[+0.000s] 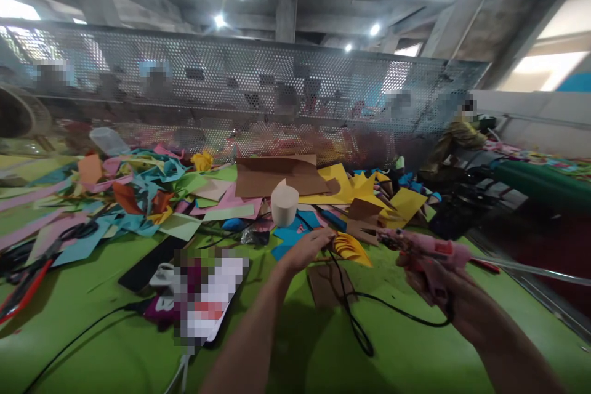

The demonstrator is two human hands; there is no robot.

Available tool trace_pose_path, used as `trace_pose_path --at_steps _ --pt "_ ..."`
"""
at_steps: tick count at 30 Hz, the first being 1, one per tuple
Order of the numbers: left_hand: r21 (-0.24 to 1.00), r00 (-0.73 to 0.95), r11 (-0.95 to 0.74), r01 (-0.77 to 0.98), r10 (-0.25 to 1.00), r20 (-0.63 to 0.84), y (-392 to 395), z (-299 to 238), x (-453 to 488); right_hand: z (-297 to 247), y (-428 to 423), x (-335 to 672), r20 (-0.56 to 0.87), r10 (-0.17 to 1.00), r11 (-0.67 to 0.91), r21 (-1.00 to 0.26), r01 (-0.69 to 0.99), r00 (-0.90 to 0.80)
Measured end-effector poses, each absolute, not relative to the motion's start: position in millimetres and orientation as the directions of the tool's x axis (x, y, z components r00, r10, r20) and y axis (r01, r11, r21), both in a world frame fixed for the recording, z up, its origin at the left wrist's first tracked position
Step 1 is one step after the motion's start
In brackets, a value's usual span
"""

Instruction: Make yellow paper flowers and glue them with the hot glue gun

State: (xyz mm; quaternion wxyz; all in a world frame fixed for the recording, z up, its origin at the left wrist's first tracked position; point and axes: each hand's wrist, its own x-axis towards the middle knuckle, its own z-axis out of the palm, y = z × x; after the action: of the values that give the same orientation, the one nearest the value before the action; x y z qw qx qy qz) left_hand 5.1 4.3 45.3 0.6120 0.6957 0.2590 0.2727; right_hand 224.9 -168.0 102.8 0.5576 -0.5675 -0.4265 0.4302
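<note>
My right hand [446, 292] is wrapped round the grip of a pink hot glue gun [422, 247], its nozzle pointing left and its black cord [364, 320] looping down over the green table [323, 357]. My left hand [308, 247] reaches forward with its fingers pinched on the edge of a folded yellow paper piece [351, 248]. A brown paper piece [329, 285] lies flat just below that hand. The glue gun's tip hangs a little to the right of the yellow piece.
A white paper roll [284, 204] stands behind my left hand. Coloured paper scraps [138, 197] and brown card [277, 175] cover the table's far side. Scissors [76, 232] and a red-handled tool [25, 286] lie left. A perforated metal screen [258, 86] stands behind; a person [457, 135] sits at right.
</note>
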Motion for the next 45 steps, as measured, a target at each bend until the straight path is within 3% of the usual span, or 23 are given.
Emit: trace_pose_path --at_steps 5,14,26,36,45 --pt "0.985 0.755 -0.171 0.003 0.646 0.109 2.2 48.1 4.6 115.4 -170.9 214.5 0.094 0.948 -0.036 -0.918 0.394 0.305" --pt "0.982 0.769 -0.187 0.017 0.63 0.107 3.3 47.4 5.2 122.4 -162.4 212.6 0.14 0.976 0.019 -0.812 0.583 0.164" --pt "0.978 0.779 -0.204 0.042 0.619 0.096 2.7 47.6 6.4 117.1 -156.1 217.2 0.18 0.981 0.085 -0.722 0.687 0.067" --pt "0.984 0.806 -0.175 -0.023 0.579 0.121 0.6 52.5 6.1 122.7 -155.4 209.6 0.177 0.978 0.05 -0.709 0.703 0.109" --pt "0.988 0.803 -0.149 0.027 0.592 0.068 0.7 52.8 6.5 119.7 -154.4 212.8 0.203 0.976 0.069 -0.65 0.757 0.085"
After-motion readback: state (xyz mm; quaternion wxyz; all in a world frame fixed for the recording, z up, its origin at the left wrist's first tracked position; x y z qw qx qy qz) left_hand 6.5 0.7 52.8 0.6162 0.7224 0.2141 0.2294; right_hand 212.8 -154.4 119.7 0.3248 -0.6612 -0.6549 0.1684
